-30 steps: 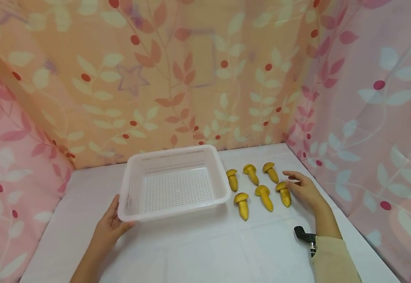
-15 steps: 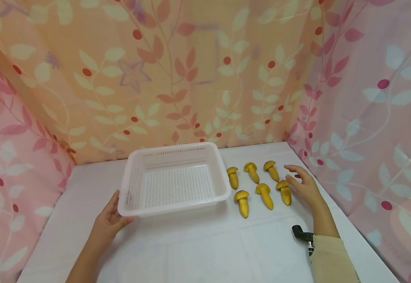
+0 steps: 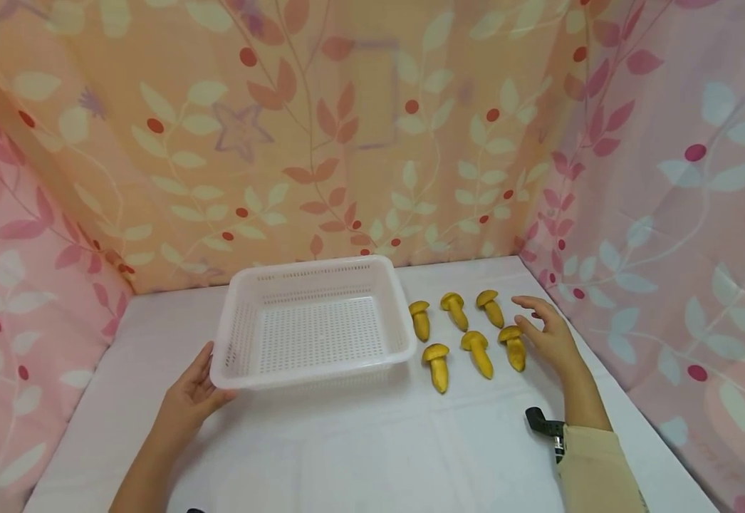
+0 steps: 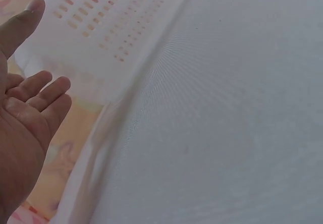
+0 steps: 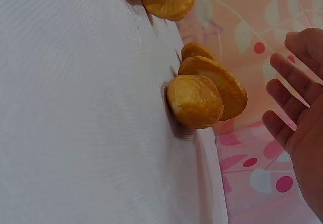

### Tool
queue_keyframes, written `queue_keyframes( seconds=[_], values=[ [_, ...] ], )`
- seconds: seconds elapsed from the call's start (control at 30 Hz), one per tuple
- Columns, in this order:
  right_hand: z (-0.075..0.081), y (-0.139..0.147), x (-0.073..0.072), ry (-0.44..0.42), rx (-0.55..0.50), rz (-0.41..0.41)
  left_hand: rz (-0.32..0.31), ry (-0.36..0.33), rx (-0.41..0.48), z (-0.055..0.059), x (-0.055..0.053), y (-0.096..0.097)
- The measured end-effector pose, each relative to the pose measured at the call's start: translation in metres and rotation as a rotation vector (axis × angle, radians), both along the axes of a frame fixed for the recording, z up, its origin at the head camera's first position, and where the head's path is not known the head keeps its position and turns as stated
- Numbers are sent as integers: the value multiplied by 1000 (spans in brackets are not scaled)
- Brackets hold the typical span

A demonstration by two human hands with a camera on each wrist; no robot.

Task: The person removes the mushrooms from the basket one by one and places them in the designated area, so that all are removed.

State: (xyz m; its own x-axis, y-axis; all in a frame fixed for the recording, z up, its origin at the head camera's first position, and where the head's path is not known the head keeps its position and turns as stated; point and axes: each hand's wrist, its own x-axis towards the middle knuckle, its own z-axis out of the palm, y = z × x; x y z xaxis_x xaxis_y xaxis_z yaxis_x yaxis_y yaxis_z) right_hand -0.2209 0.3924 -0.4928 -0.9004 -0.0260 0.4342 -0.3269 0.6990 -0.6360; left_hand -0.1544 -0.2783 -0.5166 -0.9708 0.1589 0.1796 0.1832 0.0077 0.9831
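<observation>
A white perforated plastic basket (image 3: 321, 331) sits left of the middle of the table. My left hand (image 3: 186, 399) is at its front left corner, thumb along the front and fingers by the left side. In the left wrist view these fingers (image 4: 54, 90) are loosely bent beside the basket's wall (image 4: 116, 27). Several yellow toy mushrooms lie in two rows to the right of the basket. Nearest my right hand (image 3: 552, 338) is the front right mushroom (image 3: 513, 349). That hand hovers beside its cap, thumb and fingers apart, holding nothing; the right wrist view shows a gap from the mushroom (image 5: 196, 101).
A white cloth covers the table (image 3: 360, 449). Floral curtains (image 3: 347, 142) enclose the back and both sides. A black wrist mount (image 3: 544, 424) sticks out at my right sleeve (image 3: 600, 463). Another mushroom (image 3: 439, 367) lies close to the basket's right front corner.
My right hand has lifted slightly away from the cap of the front right mushroom. My left hand stays at the basket's corner, and the head view has shifted a little.
</observation>
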Motion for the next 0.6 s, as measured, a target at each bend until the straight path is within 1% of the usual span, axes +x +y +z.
queue_keyframes(
  seconds=[0.07, 0.2, 0.33, 0.5, 0.53, 0.6],
  values=[
    [1, -1, 0, 13, 7, -4, 10, 1, -27, 1, 0, -1],
    [7, -2, 0, 48, -2, -10, 19, -6, -52, 2, -1, -3],
    [11, -5, -1, 64, -5, -6, 2, -8, -72, 3, -2, -8],
    [17, -6, 2, 65, 8, -29, -48, -30, -232, 11, -1, -17],
    [18, -6, 2, 63, 15, -34, -52, -27, -271, 13, 0, -20],
    [21, -7, 2, 57, 29, -34, -39, -12, -352, 19, 2, -26]
  ],
)
